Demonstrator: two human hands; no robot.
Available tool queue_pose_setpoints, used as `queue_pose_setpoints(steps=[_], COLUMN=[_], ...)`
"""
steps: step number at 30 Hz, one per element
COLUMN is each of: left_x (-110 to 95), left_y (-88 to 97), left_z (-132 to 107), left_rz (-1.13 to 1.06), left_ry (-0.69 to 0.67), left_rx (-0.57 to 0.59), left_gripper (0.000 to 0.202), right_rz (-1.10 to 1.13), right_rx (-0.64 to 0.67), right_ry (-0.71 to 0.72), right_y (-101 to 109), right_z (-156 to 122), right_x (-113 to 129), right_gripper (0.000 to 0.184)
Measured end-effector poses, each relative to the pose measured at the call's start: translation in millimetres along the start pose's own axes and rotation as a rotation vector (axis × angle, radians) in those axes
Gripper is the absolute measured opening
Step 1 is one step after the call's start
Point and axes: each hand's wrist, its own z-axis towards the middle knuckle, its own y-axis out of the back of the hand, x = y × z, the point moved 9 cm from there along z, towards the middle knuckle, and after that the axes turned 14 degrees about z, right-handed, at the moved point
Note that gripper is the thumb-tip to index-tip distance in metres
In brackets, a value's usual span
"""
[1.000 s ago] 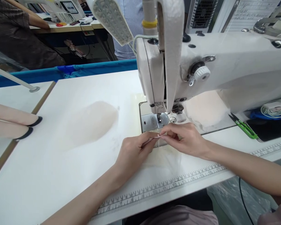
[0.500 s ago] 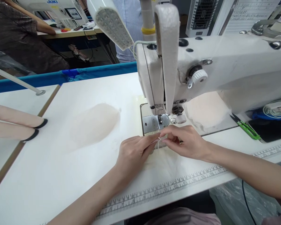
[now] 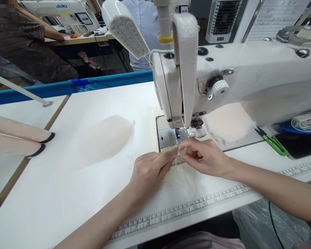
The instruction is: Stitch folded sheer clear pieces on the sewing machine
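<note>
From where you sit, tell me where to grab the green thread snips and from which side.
Take the green thread snips by the green handle end, coming from above on the near right. They lie flat on the table, dark blade tips pointing up-left toward the sewing machine, so the handle is the freer, safer end. The right hand is nearest.

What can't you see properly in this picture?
Head view:
- The small piece pinched between the left hand and right hand: fingers cover it, too small to tell.
- The needle under the sewing machine: too thin, partly behind its white guard.
- The green snips: the machine hides their blade tips.
</note>
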Motion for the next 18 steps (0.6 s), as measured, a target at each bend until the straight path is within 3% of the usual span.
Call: queue_pose_setpoints(steps=[13,18], left_x=[2.1,5.2], left_y=[0.7,0.7], left_z=[-0.8,-2.8], left_rz=[0.017,0.014], left_ry=[0.010,0.057], left_rx=[-0.026,-0.024], left_gripper=[0.015,0.014], right_rz=[-0.055,-0.225], right_rx=[0.038,-0.020], right_ry=[0.074,0.249], right_y=[-1.8,1.9], right_z=[0.0,-2.9], right_x=[5.0,17.9], right_gripper=[0.010,0.008])
